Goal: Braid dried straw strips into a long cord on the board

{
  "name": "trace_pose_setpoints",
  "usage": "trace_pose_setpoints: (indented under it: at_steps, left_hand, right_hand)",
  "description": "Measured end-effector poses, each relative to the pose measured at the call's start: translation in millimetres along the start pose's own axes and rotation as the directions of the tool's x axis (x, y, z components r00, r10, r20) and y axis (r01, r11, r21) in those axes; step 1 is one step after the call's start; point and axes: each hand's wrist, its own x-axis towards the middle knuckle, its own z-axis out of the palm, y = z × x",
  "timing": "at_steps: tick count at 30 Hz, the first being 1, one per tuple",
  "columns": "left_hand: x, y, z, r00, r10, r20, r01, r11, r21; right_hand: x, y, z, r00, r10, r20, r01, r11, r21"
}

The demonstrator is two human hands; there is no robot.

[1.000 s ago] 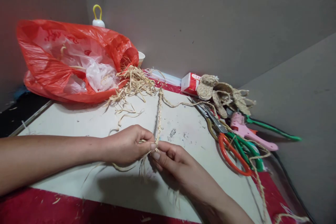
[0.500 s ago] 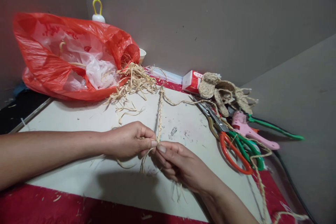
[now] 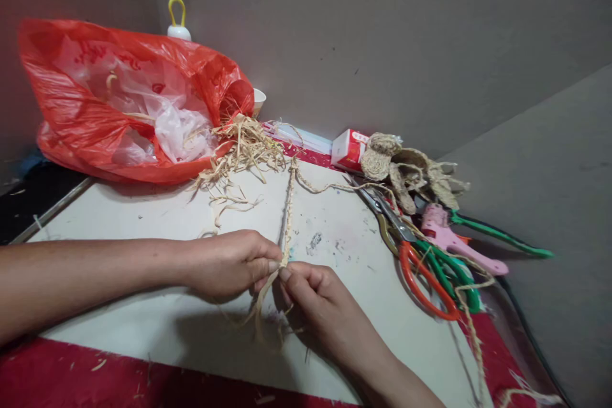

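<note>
From here I see the left hand (image 3: 234, 262) and right hand (image 3: 321, 296) closed, fingertips pinching the lower end of a raffia braid (image 3: 289, 217) — it runs to twelve o'clock over the white board (image 3: 335, 220). Loose raffia (image 3: 248, 145) lies at eleven, a red plastic bag (image 3: 71, 111) at ten, orange-handled scissors (image 3: 400, 228) at three.

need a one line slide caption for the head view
Left hand and right hand pinch a pale braid over a white surface, orange-handled scissors lying at right.

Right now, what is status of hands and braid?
Left hand, right hand: pinching near end of braid. Loose strands hanging below. Orange-handled scissors to right, clear of hands.
</note>
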Motion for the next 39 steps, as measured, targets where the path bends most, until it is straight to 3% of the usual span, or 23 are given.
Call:
trace_pose_setpoints:
  at_steps: [5,11,17,21,24,27,32,36,39]
  left_hand:
    - [-3,1,-3.4,0.999,-0.004,0.053,0.004,1.000,-0.006]
    - [-2,2,4.9,0.977,-0.209,0.052,0.215,0.953,-0.214]
    - [-7,6,31.0,0.952,-0.304,-0.049,0.260,0.879,-0.399]
    - [-10,12,39.8,0.945,-0.226,-0.237,0.166,0.954,-0.248]
    - [-9,15,43.5,0.901,-0.246,-0.356,0.226,0.969,-0.097]
    - [-7,17,48.6,0.882,-0.288,-0.373,0.285,0.956,-0.066]
    - [-10,18,45.9,0.896,-0.216,-0.389,0.232,0.973,-0.004]
    - [-17,22,23.2,0.957,-0.136,-0.255,0.162,0.983,0.082]
    - [-15,19,11.2,0.911,-0.125,-0.394,0.175,0.980,0.095]
  right_hand:
    - [0,-2,2,1.000,0.006,0.005,-0.006,1.000,-0.026]
    - [0,-3,11,0.996,0.004,-0.094,-0.012,0.997,-0.082]
    - [-3,-9,16,0.999,-0.033,0.038,0.029,0.994,0.103]
    - [-3,-2,15,0.998,0.023,0.060,-0.036,0.976,0.216]
    - [-2,4,15,0.999,0.034,0.011,-0.036,0.967,0.252]
    - [0,8,17,0.999,0.024,-0.029,-0.016,0.970,0.243]
    - [0,14,19,0.997,0.025,-0.073,-0.004,0.962,0.273]
    - [-2,16,17,0.997,0.024,-0.075,0.007,0.922,0.386]
    - [-1,13,17,0.999,0.012,-0.048,0.014,0.866,0.499]
